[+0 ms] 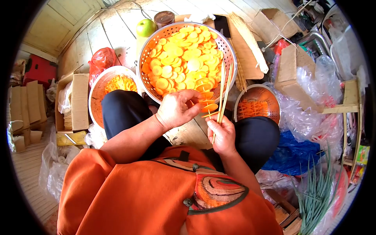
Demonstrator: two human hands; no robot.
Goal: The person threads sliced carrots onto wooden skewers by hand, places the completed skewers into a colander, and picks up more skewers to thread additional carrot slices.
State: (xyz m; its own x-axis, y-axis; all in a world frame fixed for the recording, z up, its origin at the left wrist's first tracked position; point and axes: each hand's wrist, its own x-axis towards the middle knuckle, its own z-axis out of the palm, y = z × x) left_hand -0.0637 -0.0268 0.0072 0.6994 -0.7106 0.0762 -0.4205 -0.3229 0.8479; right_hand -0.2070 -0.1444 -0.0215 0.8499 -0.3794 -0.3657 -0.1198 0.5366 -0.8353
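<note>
My left hand point(179, 109) is closed, its fingers at a row of orange carrot slices point(208, 102) threaded on a skewer. My right hand point(221, 135) is wrapped round the lower ends of several thin bamboo skewers point(227, 92), which point up and away from me. The threaded slices sit just above my right thumb, at the near rim of a large metal colander point(141, 80). Inside the colander lies a heap of round carrot slices point(182, 58). My left fingertips are partly hidden behind the hand and the slices.
A white bowl point(96, 100) with shredded carrot stands left. At right, a smaller colander point(274, 96) holds filled skewers. Behind are a green apple point(146, 28), a jar point(164, 18), a phone point(222, 26) and a skewer bundle point(250, 41). Plastic bags point(297, 109) and green onions point(315, 196) lie right.
</note>
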